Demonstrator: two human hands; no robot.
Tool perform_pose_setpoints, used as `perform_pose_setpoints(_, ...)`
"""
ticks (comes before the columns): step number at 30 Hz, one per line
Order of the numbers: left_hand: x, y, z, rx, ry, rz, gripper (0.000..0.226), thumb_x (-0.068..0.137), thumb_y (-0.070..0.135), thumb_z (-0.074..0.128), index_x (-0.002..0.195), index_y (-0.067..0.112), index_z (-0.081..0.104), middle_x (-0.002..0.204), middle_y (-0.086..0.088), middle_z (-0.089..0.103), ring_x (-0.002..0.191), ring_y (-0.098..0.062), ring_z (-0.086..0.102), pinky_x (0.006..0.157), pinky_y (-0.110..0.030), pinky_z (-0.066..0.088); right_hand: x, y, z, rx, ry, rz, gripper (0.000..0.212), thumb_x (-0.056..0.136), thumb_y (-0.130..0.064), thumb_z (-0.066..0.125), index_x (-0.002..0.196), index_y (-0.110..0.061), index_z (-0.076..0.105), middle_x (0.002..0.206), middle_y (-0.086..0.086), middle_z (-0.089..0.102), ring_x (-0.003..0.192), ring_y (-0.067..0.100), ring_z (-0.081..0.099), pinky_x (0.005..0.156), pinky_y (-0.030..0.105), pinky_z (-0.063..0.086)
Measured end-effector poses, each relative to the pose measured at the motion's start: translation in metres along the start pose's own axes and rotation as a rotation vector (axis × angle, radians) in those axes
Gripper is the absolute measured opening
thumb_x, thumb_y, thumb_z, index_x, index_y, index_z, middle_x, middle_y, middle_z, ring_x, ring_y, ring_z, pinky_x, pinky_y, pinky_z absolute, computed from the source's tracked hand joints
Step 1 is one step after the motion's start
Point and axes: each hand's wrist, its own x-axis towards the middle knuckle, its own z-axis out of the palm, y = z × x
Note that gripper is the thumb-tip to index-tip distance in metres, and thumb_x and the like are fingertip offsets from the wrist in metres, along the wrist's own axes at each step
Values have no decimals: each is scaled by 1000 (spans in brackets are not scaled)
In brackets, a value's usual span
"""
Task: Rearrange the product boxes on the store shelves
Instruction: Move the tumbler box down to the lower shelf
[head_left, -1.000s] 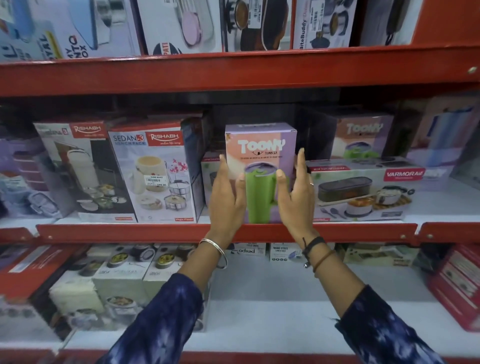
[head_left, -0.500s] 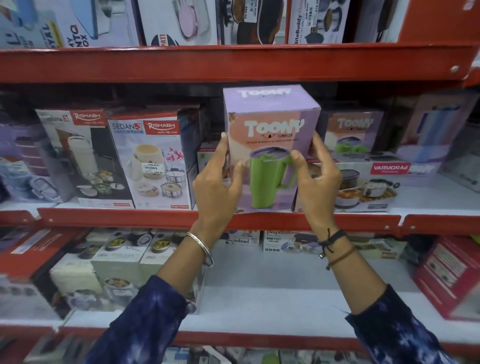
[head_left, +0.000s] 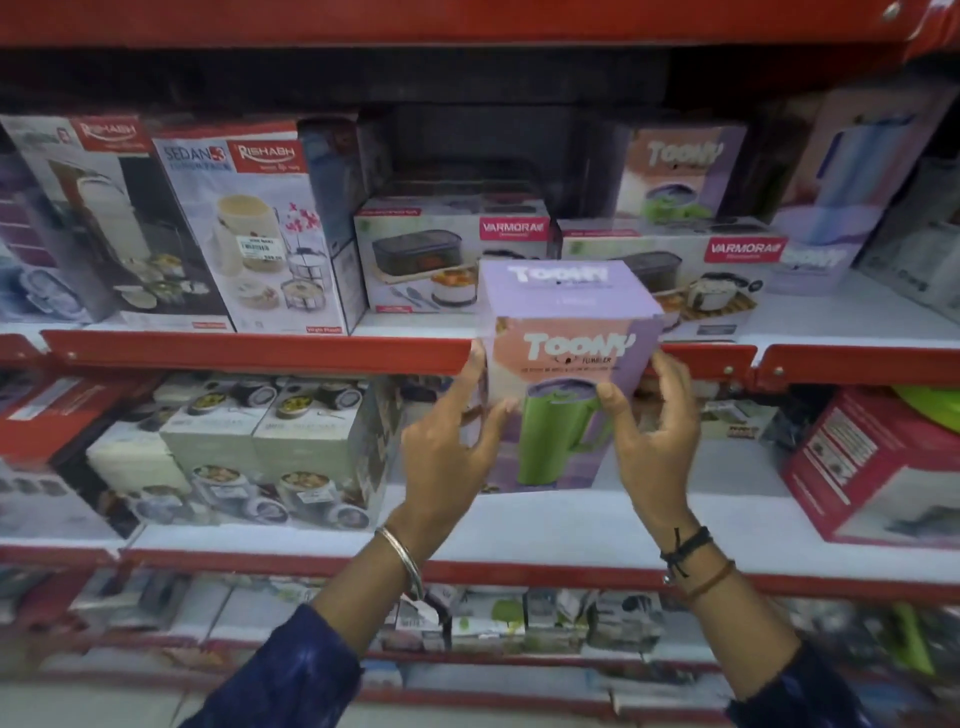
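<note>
I hold a lilac and pink Toony tumbler box (head_left: 563, 332), printed with a green tumbler, in front of the red shelf lip (head_left: 260, 353). My left hand (head_left: 449, 441) grips its left side and my right hand (head_left: 654, 431) grips its right side. The box is off the shelf and upright, its top face showing. Behind it on the middle shelf stand two Varmora lunch box cartons (head_left: 415, 254) (head_left: 727, 275), and a second Toony box (head_left: 680, 171) rests on top of the right one.
Rishabh Sedan boxes (head_left: 249, 228) fill the left of the middle shelf. The lower shelf (head_left: 545, 525) holds white container boxes (head_left: 260, 447) at left and a red box (head_left: 872, 467) at right. Pale purple boxes (head_left: 831, 208) stand far right. More boxes sit on the bottom shelf.
The Toony box has come off the middle shelf, first lifted, then brought down and towards me with both hands. The view has tilted down, showing the lower shelves.
</note>
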Motion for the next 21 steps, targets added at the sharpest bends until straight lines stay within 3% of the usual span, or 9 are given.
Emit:
perform_pose_setpoints(3, -30, -4, 18, -27, -88, -39, 55, 92, 38, 51, 130, -1, 51, 93, -13, 74, 76, -19, 64, 49, -15, 43, -21, 24, -13, -40, -59, 99, 70, 82, -60, 55, 123, -4, 53, 125, 13, 56, 114, 24, 53, 93, 46, 47)
perform_pose_setpoints(5, -49, -9, 30, -86, -150, -128, 55, 91, 37, 53, 136, 7, 44, 113, -2, 67, 92, -16, 62, 56, -18, 50, -33, 39, -20, -47, -85, 145, 68, 81, -61, 56, 122, -7, 53, 125, 4, 54, 115, 16, 50, 94, 46, 48)
perform_pose_setpoints(7, -65, -14, 43, -123, -203, -208, 54, 89, 30, 59, 137, 9, 43, 121, 7, 56, 94, -14, 66, 66, -19, 53, -43, 55, -23, -58, -109, 172, 64, 80, -55, 60, 123, -9, 53, 123, 0, 53, 114, 14, 50, 92, 48, 50)
perform_pose_setpoints(10, -82, -25, 60, -97, -283, -257, 54, 89, 28, 61, 136, 7, 45, 125, -1, 61, 92, -15, 68, 65, -21, 53, -57, 80, -27, -89, -158, 224, 59, 81, -46, 61, 126, -9, 50, 126, 7, 54, 112, 20, 53, 87, 49, 54)
perform_pose_setpoints(15, -104, -45, 86, -47, -428, -285, 60, 91, 51, 41, 135, 10, 42, 119, -14, 67, 89, -22, 71, 60, -32, 57, -74, 119, -29, -111, -231, 287, 53, 84, -44, 59, 127, -16, 44, 126, -7, 45, 113, 19, 53, 84, 48, 56)
perform_pose_setpoints(21, -121, -60, 109, -44, -566, -502, 53, 94, 20, 54, 142, 14, 33, 133, -11, 58, 108, -35, 64, 86, -51, 55, -78, 146, -20, -160, -312, 352, 47, 87, -20, 65, 127, -13, 42, 126, -7, 42, 110, 14, 50, 88, 44, 55)
